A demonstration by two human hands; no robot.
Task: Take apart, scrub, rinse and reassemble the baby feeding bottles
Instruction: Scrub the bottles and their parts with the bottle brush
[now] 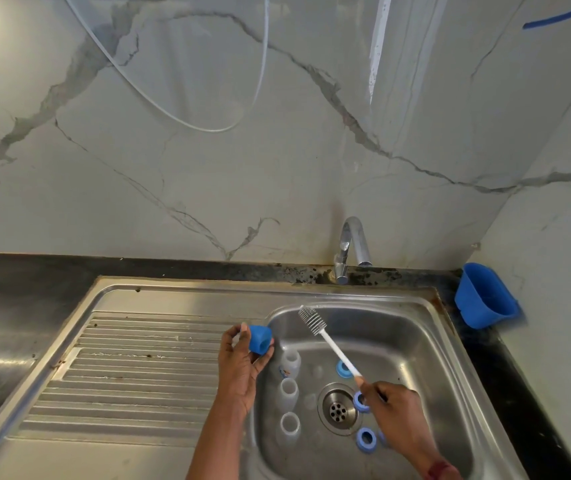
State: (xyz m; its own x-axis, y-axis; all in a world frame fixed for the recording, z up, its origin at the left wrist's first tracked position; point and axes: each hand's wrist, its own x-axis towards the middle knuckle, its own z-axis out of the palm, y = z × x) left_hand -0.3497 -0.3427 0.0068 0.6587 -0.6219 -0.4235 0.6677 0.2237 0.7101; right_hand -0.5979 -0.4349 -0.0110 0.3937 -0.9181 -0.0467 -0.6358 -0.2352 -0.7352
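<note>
Blue cap [260,338] between left fingers [235,336]

Left hand [239,362] and right hand [395,410] are both bare. Left forearm [208,441] is uncovered down to the bottom edge of frame, and so is the right forearm [415,445]. One worn item shows: a dark red thread band [440,468] round the right wrist. It is thin, looks like wound cord, and is partly cut off by the frame edge. Rest of the body is out of view.

Steel sink [415,341] — three clear bottles [290,391] and blue rings [366,438] rest inside; dark counter [17,289] surrounds it.
</note>
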